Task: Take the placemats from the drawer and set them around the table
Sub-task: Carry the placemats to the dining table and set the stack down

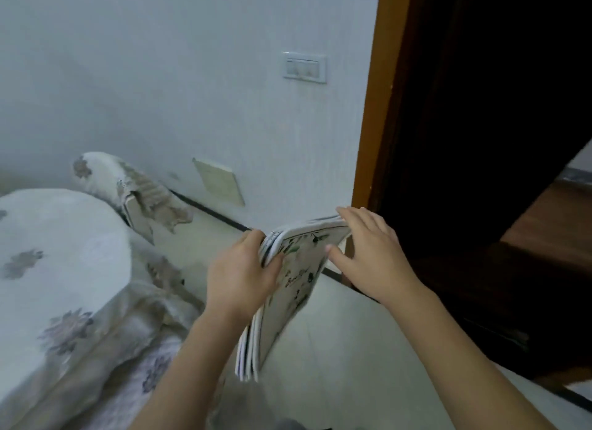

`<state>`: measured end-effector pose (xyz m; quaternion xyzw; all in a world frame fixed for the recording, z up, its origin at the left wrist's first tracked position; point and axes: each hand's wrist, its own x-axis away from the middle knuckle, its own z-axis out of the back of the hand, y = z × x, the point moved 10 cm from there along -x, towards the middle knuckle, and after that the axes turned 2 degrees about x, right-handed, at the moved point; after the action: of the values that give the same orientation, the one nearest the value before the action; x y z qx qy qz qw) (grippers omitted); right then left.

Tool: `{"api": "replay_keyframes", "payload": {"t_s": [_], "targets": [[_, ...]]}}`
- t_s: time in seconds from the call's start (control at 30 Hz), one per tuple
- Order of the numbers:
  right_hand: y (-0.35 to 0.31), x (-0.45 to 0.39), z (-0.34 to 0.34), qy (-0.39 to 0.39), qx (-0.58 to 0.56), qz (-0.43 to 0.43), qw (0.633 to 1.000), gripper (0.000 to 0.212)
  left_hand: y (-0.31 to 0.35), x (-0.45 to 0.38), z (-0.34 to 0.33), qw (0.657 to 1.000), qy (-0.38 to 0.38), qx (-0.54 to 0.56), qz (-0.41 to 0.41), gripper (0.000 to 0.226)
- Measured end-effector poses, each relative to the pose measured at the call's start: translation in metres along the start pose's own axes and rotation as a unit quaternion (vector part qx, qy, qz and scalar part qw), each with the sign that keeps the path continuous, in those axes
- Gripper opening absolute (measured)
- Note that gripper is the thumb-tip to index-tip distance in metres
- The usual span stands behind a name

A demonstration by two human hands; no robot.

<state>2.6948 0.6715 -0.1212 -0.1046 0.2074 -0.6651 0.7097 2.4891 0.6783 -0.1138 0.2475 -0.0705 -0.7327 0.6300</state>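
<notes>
A stack of several white placemats [298, 275] with a green leaf print hangs tilted in the air at the centre of the view. My left hand [243, 272] grips the stack's left edge, thumb on the printed face and fingers curled behind. My right hand [368, 253] rests with straight, spread fingers on the stack's upper right corner. The round table [61, 256] with a white flowered cloth stands at the left, apart from the stack. No drawer is in view.
A chair [141, 202] with a flowered cover stands between the table and the pale wall. An orange-brown door frame [374, 118] borders a dark doorway at the right. The floor [346, 343] is pale tile.
</notes>
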Motion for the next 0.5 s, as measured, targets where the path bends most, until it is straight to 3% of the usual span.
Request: {"api": "replay_keyframes", "payload": {"t_s": [0.3, 0.5], "targets": [[-0.065, -0.119, -0.049, -0.052, -0.002, 0.110, 0.993, 0.066, -0.060, -0.064, 0.034, 0.990, 0.123, 0.001, 0.067, 0.027], [-0.079, -0.202, -0.064, -0.056, 0.019, 0.113, 0.992, 0.068, -0.106, -0.152, 0.020, 0.989, 0.121, 0.028, 0.077, 0.018]]}}
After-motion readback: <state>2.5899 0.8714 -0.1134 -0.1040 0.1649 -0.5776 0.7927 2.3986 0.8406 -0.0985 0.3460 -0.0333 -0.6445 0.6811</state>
